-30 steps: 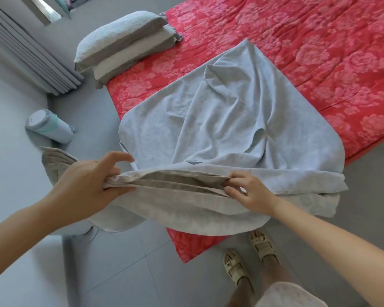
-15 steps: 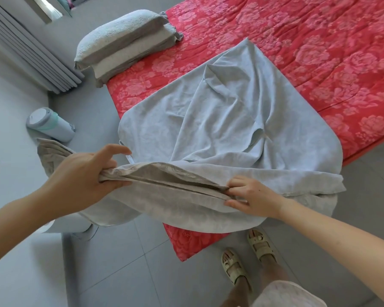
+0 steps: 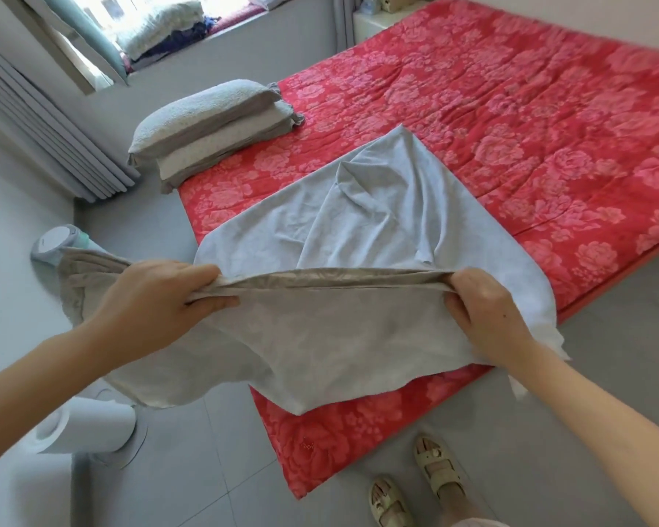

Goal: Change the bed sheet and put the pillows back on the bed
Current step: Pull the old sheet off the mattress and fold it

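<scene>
A grey bed sheet (image 3: 373, 222) lies bunched over the near corner of the bed, which is covered by a red floral quilt (image 3: 529, 119). My left hand (image 3: 156, 298) grips a folded edge of the sheet at the left. My right hand (image 3: 484, 310) grips the same edge at the right, so the edge runs taut between them above the bed corner. The sheet's lower part hangs down over the corner and off to the left. Two grey pillows (image 3: 214, 127) are stacked at the bed's left edge, beyond the sheet.
A white cylindrical appliance (image 3: 88, 424) stands on the floor at my left, and a small white and green device (image 3: 60, 243) sits farther back. Grey curtains (image 3: 46, 138) hang at the left. My sandalled feet (image 3: 411, 484) stand on grey tiles by the bed corner.
Both hands have lifted the sheet's edge and moved apart, pulling it taut. My view has tilted up, showing more of the bed and the window.
</scene>
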`<state>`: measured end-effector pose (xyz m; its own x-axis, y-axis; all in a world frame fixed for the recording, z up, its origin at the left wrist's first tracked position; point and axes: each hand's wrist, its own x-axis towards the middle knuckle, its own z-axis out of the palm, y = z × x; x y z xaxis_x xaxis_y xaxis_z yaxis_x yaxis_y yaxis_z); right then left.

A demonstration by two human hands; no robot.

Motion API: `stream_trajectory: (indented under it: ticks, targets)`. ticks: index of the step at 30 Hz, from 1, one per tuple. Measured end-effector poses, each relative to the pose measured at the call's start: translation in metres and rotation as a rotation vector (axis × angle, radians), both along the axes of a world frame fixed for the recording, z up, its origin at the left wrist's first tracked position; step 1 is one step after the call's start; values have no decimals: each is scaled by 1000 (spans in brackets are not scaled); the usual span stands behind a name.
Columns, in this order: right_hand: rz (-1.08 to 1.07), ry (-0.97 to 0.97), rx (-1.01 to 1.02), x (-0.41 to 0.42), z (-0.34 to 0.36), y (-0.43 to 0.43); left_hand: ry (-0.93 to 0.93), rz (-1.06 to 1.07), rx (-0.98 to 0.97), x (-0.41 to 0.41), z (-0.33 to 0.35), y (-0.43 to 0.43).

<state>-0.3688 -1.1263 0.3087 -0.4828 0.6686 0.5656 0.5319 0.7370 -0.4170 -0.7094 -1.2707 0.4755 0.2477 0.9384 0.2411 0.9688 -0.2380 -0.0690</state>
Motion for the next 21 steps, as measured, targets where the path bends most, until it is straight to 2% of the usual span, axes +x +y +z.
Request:
stream_trajectory:
  ticks: [4,6,8,10,11,15,19,21]
  targets:
    - [-62,81,197,1,102,53,-141,96,255,4,69,42]
    - [-114,183,316,-6,160,76,-170,119,380,-3,119,66]
    - [-195,406,288,-18,204,86,-211,125,492,-6,169,83]
    - [-261,633,154,-36,226,85,-213,126,584,0,213,93]
    - [-275,678,102,-46,230,84,-199,139,620,4,233,98]
    - [-248,533,16,-81,209,87,-135,237,708,27,290,121]
    - [-315,527,83,-95,172,102,-87,262,770,64,321,155]
    - [-348,500,43,-84,156,121,-56,276,783,83,332,173]
